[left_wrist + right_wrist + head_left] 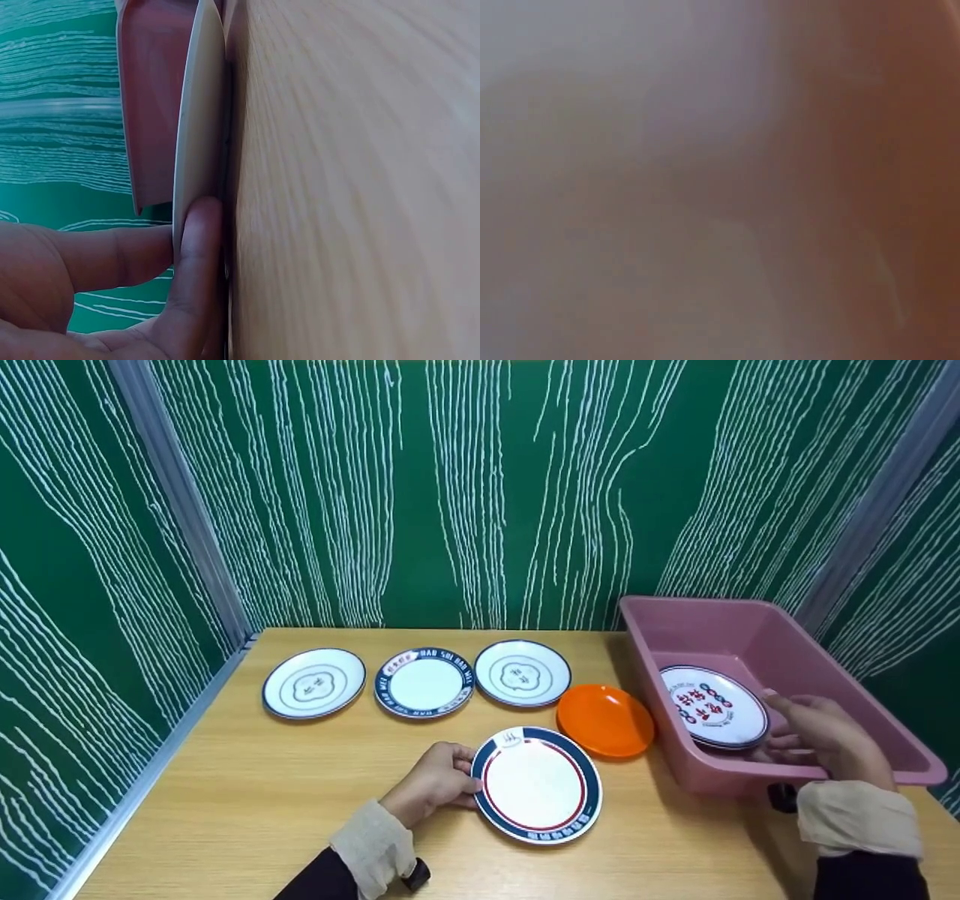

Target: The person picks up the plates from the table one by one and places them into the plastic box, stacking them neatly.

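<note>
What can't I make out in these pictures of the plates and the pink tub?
Head view: what lies under the red-printed plate in the pink tub, hidden by that plate; its fine lettering, too small.
Head view: how the right hand meets the plate's underside, also hidden by it.
Left wrist view: the face of the red-ringed plate, turned away.
Right wrist view: everything, lost to heavy blur.

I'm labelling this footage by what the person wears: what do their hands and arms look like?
The left hand and right hand wear no gloves. Each wrist has a wide, wrinkled beige cuff, with a black sleeve below it. A small black block sits by each cuff; its details are too small to tell.
</note>
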Action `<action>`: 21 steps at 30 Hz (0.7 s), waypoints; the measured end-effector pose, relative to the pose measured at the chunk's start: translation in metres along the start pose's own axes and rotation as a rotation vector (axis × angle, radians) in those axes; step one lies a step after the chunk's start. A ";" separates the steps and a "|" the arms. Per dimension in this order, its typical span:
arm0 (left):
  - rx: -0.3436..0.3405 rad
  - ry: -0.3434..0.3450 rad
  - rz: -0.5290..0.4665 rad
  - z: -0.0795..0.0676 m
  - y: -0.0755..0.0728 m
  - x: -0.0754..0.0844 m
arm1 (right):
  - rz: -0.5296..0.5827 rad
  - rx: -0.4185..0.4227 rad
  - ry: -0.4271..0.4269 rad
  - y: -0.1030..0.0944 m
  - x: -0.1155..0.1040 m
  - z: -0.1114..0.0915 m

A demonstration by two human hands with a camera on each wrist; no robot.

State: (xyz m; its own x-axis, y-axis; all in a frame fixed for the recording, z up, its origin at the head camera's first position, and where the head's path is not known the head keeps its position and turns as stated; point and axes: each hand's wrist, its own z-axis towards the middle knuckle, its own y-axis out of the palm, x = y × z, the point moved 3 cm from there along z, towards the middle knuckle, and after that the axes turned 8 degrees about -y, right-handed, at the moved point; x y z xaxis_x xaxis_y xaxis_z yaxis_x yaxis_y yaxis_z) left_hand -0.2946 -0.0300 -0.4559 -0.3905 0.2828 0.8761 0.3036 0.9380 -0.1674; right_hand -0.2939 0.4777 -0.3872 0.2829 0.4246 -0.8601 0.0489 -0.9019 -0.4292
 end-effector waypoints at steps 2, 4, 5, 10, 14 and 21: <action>-0.003 0.006 -0.004 0.000 0.000 0.000 | 0.001 0.022 -0.014 -0.001 -0.001 -0.001; -0.008 0.016 -0.014 0.001 0.000 -0.001 | -0.002 0.042 -0.032 -0.001 -0.002 -0.002; -0.008 0.019 -0.017 0.001 0.000 -0.001 | -0.001 0.053 -0.040 -0.001 -0.003 -0.003; 0.001 0.026 -0.041 0.002 -0.001 0.000 | 0.006 0.151 -0.137 0.002 -0.008 -0.004; 0.009 0.030 -0.061 0.001 -0.002 0.001 | 0.037 0.235 -0.181 0.004 -0.013 -0.007; 0.018 -0.001 -0.090 0.001 -0.003 0.003 | -0.032 0.262 -0.226 0.009 -0.023 -0.010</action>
State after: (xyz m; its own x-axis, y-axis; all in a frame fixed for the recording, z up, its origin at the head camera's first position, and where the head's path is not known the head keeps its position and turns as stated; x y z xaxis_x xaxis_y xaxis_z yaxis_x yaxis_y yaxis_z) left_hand -0.2974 -0.0322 -0.4529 -0.4168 0.1970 0.8874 0.2516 0.9631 -0.0956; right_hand -0.2904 0.4586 -0.3687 0.0641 0.4853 -0.8720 -0.2018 -0.8494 -0.4876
